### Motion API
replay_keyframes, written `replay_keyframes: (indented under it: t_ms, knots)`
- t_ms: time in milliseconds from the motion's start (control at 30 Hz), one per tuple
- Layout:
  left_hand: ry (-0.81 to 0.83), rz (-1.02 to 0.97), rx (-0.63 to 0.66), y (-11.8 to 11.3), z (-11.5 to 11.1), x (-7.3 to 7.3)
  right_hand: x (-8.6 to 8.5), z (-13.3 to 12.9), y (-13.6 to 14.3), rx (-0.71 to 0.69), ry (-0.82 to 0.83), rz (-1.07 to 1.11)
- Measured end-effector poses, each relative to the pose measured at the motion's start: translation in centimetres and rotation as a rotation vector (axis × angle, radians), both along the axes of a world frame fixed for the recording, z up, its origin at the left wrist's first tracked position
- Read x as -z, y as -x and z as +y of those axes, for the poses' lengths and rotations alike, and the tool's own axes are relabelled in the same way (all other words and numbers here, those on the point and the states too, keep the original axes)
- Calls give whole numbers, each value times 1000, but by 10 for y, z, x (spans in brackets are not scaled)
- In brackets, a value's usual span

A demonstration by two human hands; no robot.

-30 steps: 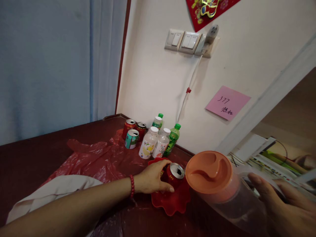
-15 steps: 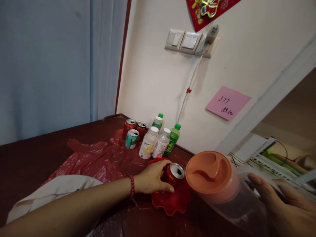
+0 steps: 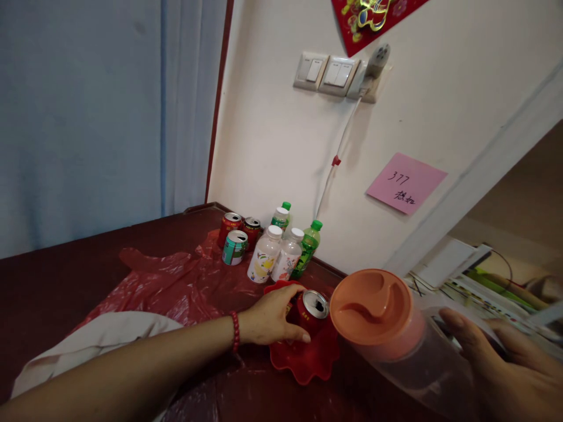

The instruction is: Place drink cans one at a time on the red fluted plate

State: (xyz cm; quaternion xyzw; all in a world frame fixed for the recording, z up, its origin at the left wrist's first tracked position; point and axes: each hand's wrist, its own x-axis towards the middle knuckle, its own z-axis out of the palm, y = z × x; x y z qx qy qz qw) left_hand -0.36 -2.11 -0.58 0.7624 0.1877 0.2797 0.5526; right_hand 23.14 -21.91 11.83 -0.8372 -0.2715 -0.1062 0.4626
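Note:
My left hand point(image 3: 281, 316), with a red bead bracelet at the wrist, is wrapped round an opened red drink can point(image 3: 308, 322). That can stands upright in a red dish with a wavy rim point(image 3: 308, 366). On the right, my right hand point(image 3: 505, 363) grips the handle of a clear plastic pitcher point(image 3: 422, 363). Its orange lid point(image 3: 372, 308) tilts toward the can, and the spout edge is right beside the can's top. I cannot make out any liquid flowing.
Behind the dish stand white-capped bottles point(image 3: 264, 258), a green bottle point(image 3: 307, 249), and several opened cans point(image 3: 235, 249). A crumpled red plastic bag point(image 3: 176, 281) and a pale cloth point(image 3: 101, 340) lie to the left. The wall point(image 3: 281, 146) rises behind the table.
The pitcher has shifted very slightly to the left. My left hand and the can look the same as before.

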Motion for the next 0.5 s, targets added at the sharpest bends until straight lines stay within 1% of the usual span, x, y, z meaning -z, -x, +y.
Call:
replay_keyframes:
  t_ms: [133,333,500]
  knots:
    - [-2,-4,-1,0,0,0,-1,-1,4,3,31,-50]
    - [11,-9,13,-1,1,2,-1,-2,7,-11,1,-48]
    - [1,-26,8,0,0,1,-1,-1,5,-13,-37,-17]
